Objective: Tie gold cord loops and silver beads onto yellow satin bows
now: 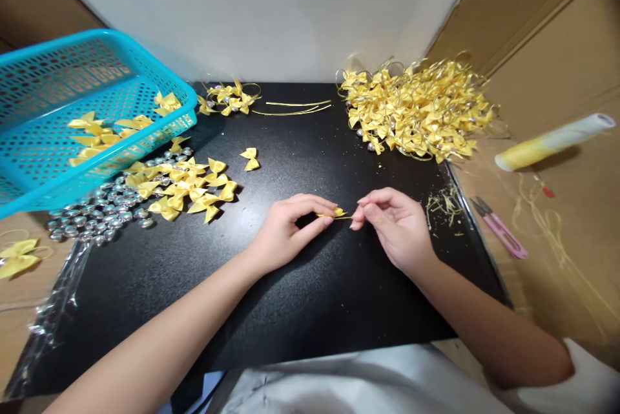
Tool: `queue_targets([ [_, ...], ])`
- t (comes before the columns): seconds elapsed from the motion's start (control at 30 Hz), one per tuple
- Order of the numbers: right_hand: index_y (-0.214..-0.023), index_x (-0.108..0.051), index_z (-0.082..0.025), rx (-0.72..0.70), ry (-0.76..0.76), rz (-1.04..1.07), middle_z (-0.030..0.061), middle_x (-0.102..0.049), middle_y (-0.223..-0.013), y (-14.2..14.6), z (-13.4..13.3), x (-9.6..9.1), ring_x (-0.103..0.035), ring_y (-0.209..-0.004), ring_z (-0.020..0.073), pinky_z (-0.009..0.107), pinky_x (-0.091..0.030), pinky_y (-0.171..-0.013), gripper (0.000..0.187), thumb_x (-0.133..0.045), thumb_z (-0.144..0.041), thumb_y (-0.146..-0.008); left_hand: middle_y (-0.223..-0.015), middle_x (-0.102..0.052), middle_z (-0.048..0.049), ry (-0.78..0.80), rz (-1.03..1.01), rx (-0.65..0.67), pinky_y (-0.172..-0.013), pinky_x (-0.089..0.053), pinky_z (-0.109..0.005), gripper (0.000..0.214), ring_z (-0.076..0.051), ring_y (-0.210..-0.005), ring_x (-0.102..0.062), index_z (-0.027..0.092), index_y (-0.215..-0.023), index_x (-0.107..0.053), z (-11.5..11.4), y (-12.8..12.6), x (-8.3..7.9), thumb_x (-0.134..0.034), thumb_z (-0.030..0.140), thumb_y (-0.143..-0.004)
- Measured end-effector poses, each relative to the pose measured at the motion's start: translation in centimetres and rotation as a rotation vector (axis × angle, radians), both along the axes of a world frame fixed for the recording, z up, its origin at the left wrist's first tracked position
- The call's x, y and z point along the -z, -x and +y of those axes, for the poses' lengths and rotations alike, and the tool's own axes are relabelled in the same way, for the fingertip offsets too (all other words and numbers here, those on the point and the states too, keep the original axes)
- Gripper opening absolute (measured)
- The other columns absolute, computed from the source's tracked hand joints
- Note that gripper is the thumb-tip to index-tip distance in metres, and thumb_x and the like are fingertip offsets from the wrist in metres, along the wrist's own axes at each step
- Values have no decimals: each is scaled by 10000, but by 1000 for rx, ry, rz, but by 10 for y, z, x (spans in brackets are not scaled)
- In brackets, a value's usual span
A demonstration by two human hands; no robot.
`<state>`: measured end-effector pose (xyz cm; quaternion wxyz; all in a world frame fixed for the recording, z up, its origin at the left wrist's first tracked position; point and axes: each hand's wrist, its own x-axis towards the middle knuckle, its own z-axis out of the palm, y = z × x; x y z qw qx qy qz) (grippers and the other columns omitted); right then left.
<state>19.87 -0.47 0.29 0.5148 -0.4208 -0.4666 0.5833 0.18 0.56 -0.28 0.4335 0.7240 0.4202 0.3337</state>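
Note:
Above the middle of the black table, my left hand point(295, 228) is closed, its thumb and fingers pinching a yellow ribbon bow point(340, 212). Much of that bow is hidden behind the fingers. A thin gold cord point(345, 217) runs from it toward my right hand point(394, 223), whose thumb and fingertips are pinched on the cord's end. The two hands are a short gap apart. A single loose yellow bow point(250, 159) lies on the table beyond my left hand.
A turquoise basket point(145, 143) with bows stands left. Beside it lie silver beads point(104, 207) and a bow pile point(186, 188). Finished-looking corded bows point(416, 110) heap at back right. Cord lengths point(295, 112) lie at the back; pink snips point(501, 230), cord scraps point(444, 206) and a roll point(555, 141) are right.

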Motion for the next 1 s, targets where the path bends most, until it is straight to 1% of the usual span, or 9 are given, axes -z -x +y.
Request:
queue_targets([
  [0.07,-819,-648,-236,29,-16,-17,-24,-674,-644,-4,0,0,-655,-547,138,308,-599,-584,270,-747,-485,-782,-996,-758,-89,126,-130,-50,-838,-531,-347,163,-212,-917,-691,201,-900,-749,-2,-1,-1,-616,295,-889],
  [0.2,-824,-601,-246,45,-40,-27,-43,-636,-601,-8,0,-1,-615,-490,125,288,-567,-524,275,-705,-501,-818,-964,-708,-78,203,-226,-171,-651,-564,-265,130,-167,-783,-668,205,-847,-784,-8,-2,-1,-709,305,-814],
  [0.27,-821,-591,-249,40,-39,-22,-46,-627,-592,-9,0,-3,-603,-477,124,289,-557,-512,279,-702,-505,-818,-884,-701,-59,272,-250,-168,-562,-549,-239,128,-129,-644,-635,217,-857,-796,-10,-2,0,-727,308,-800],
  [0.33,-820,-594,-251,24,-34,-5,-46,-622,-589,-9,-1,-4,-596,-470,125,292,-553,-512,264,-706,-490,-819,-797,-724,-51,370,-276,-142,-530,-548,-239,153,-117,-555,-617,211,-893,-798,-12,-1,1,-728,314,-803],
  [0.4,-829,-606,-253,-8,-28,28,-44,-624,-597,-10,-3,-4,-602,-483,125,292,-552,-527,219,-701,-450,-836,-739,-743,-51,443,-288,-134,-532,-558,-245,178,-126,-533,-630,196,-912,-795,-14,0,0,-739,318,-795],
  [0.47,-844,-621,-256,-51,-22,55,-42,-635,-615,-11,-5,-3,-618,-515,128,294,-554,-549,166,-691,-407,-855,-761,-755,-61,455,-306,-132,-557,-573,-250,180,-140,-570,-660,187,-897,-795,-14,0,-1,-757,313,-775],
  [0.7,-843,-659,-241,-125,2,73,-32,-666,-644,-8,-9,-1,-639,-537,130,301,-572,-564,146,-719,-374,-831,-878,-768,-84,323,-283,-117,-698,-592,-279,101,-189,-778,-713,192,-833,-794,-16,0,-6,-749,258,-772],
  [0.83,-869,-677,-245,-133,15,116,-42,-674,-625,-7,-11,0,-634,-495,110,261,-559,-519,113,-713,-350,-847,-843,-765,-77,290,-245,-120,-705,-568,-270,140,-174,-761,-700,185,-811,-793,-16,1,-7,-675,256,-835],
  [1.0,-869,-667,-211,-120,6,63,-46,-654,-568,-4,-13,-1,-601,-418,96,232,-533,-446,138,-690,-347,-862,-867,-760,-60,443,-318,-166,-719,-549,-252,95,-156,-769,-694,169,-834,-771,-20,0,-1,-761,219,-754],
])
